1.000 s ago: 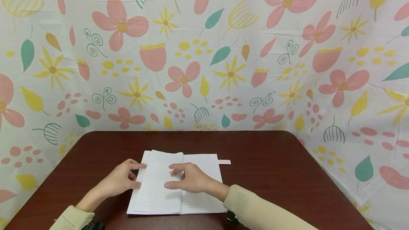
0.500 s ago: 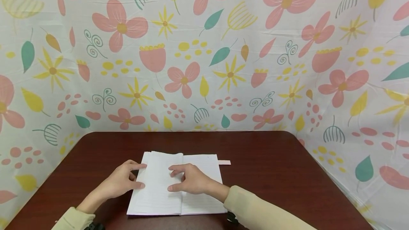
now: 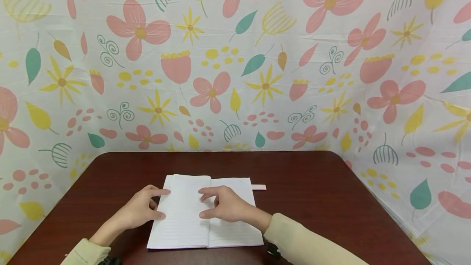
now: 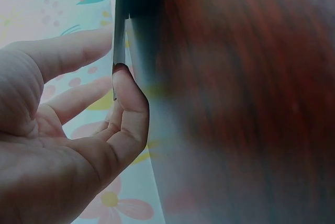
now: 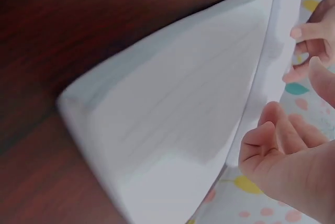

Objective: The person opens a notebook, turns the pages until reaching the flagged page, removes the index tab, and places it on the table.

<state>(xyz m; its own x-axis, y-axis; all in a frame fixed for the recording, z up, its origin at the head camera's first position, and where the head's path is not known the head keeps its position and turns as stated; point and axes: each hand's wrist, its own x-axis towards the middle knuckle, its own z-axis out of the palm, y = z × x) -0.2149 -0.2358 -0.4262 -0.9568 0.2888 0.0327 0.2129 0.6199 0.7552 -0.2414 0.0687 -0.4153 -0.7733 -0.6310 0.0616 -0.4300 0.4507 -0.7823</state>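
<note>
An open notebook (image 3: 185,230) with white ruled pages lies on the table. My left hand (image 3: 137,209) holds its left edge, thumb and a finger on the page side. In the left wrist view, one finger (image 4: 133,98) curls round behind the thin edge of the notebook (image 4: 119,41). Over the middle of the spread is my right hand (image 3: 229,205), thumb and fingers apart and slightly bent, with nothing between them. The right wrist view has this hand (image 5: 288,161) close to the notebook's fold, its fingers loosely curled beside the page (image 5: 193,93).
A pale pink strip (image 3: 259,187) sticks out past the notebook's right edge. The dark reddish-brown table (image 3: 312,199) has rounded far corners. A white curtain (image 3: 243,93) with flowers and leaves hangs behind it and along both sides.
My right hand has shifted slightly to the right over the pages. The left-hand page lies flatter and its edges line up more closely. My left hand has barely moved.
</note>
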